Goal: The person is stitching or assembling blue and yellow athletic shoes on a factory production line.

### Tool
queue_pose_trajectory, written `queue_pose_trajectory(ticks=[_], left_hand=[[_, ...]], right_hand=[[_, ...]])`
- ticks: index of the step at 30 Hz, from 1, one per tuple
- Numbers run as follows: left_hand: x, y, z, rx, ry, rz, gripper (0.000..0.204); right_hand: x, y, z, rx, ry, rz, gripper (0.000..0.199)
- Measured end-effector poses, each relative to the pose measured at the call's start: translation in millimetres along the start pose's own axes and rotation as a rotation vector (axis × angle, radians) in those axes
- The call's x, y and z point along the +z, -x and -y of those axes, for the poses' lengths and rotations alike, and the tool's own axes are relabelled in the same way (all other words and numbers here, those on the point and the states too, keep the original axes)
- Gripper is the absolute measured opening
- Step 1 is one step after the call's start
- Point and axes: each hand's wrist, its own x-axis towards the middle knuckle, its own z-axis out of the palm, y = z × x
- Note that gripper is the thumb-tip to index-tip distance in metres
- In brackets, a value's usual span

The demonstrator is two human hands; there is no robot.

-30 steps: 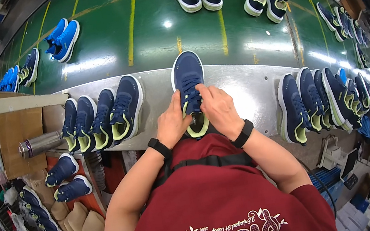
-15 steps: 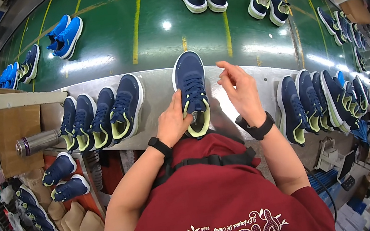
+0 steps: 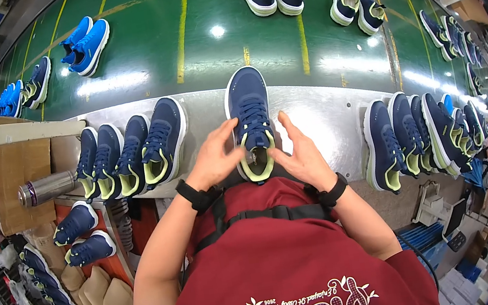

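Navy shoe [image 3: 250, 120] heel hidden by both hands, left hand [image 3: 214, 156] and right hand [image 3: 300, 152] open-fingered cupping it, near worktop [image 3: 327, 122] edge, cardboard box [image 3: 19, 174] left, partly cut off.

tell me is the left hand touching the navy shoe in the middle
Touching. The head view shows the left hand with its fingertips lying on the collar of the navy shoe, no gap between them.

Bright, even overhead lighting; white glare spots lie on the green conveyor belt [image 3: 193, 53] and the metal bench [image 3: 321, 123]. Focus is sharp centrally. Fisheye distortion bends straight edges, and the corners are vignetted black.
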Motion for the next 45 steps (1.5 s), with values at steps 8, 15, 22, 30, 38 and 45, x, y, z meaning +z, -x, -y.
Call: queue_pose_trajectory(ticks=[8,15,22,30,38,45], left_hand=[[7,-37,-22,0.0,0.098,-0.252,0.024],[9,-45,-26,0.026,-0.106,-0.295,0.018],[8,-54,-33,0.034,-0.228,-0.203,0.024],[7,-49,-35,0.122,-0.361,-0.321,0.03],[0,-40,-51,0.447,-0.348,-0.151,0.047],[21,-35,-53,0.366,-0.37,0.113,0.054]], right_hand=[[5,-14,-6,-0.256,0.307,-0.011,0.071],[24,-10,-16,0.086,0.179,0.067,0.071],[31,-7,-24,0.033,0.254,0.059,0.071],[28,-12,-17,0.032,0.262,0.059,0.07],[28,-14,-22,-0.032,0.206,0.0,0.07],[-10,-5,-24,0.058,0.104,0.09,0.052]])
